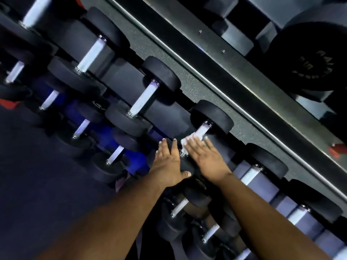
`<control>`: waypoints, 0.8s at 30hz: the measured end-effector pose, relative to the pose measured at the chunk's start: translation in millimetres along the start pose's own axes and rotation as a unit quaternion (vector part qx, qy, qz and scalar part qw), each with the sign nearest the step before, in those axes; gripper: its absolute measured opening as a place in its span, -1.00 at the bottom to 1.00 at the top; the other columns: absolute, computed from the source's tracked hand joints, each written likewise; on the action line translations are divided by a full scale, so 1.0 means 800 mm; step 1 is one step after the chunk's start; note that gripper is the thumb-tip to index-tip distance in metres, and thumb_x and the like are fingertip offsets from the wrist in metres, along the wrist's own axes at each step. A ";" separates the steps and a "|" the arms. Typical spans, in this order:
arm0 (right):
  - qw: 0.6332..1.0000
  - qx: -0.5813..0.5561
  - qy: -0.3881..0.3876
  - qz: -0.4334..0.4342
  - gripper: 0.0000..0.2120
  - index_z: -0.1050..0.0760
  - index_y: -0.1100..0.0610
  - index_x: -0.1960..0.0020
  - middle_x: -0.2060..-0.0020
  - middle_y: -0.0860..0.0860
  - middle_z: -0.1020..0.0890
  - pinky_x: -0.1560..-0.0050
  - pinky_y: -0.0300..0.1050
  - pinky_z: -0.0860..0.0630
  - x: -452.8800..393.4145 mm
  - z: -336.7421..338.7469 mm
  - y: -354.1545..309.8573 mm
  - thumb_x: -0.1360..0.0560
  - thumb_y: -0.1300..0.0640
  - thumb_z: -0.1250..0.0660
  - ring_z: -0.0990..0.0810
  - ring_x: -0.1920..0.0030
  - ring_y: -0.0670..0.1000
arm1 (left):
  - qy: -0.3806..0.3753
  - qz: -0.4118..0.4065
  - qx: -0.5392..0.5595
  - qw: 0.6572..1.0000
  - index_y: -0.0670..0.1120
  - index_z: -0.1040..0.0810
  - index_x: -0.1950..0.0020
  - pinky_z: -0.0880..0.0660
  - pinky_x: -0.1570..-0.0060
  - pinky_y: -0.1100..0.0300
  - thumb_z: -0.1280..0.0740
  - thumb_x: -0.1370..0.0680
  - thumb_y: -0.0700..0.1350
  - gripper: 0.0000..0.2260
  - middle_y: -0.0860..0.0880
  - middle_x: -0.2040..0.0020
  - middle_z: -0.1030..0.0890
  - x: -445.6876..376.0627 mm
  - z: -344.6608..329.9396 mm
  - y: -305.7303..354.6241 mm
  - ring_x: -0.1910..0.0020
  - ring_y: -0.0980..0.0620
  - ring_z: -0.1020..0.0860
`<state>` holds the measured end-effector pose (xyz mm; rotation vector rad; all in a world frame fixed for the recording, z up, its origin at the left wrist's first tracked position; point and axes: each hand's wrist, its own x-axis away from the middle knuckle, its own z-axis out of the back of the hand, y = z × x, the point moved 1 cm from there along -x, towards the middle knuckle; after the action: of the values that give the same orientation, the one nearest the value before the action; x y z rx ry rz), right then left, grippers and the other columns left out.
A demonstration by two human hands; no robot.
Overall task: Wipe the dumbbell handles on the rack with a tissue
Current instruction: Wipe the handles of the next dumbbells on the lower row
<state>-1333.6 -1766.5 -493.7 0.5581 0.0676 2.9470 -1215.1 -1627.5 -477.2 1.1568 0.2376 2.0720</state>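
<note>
tiered rack, rows of black dumbbells

One head view, tilted, looks steeply down, close over the dumbbell rack

2 bare forearms, no sleeves in view up to the frame's lower edge. Left hand and right hand bare: no gloves, no rings, no watch or band at either wrist. Short, plain fingernails.

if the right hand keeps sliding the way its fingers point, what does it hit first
Probably the far black head of the dumbbell whose handle the right hand presses the tissue on; depth is unclear.
</note>
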 end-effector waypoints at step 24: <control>0.990 -0.086 0.029 -0.104 -0.36 -0.03 0.14 -0.62 -0.60 0.09 -0.09 -0.55 0.20 -0.11 0.002 -0.010 -0.001 -0.55 0.10 -0.04 0.00 -0.59 0.06 | -0.006 0.006 0.007 1.000 -0.08 0.34 -0.62 0.16 -0.60 -0.07 -0.46 -0.44 0.30 0.15 -0.27 -0.60 0.35 0.003 0.005 0.001 -0.60 -0.20 0.30</control>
<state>-1338.1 -1765.3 -500.3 0.4145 -0.1140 2.7304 -1213.2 -1626.9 -473.0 1.1811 0.2405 2.0761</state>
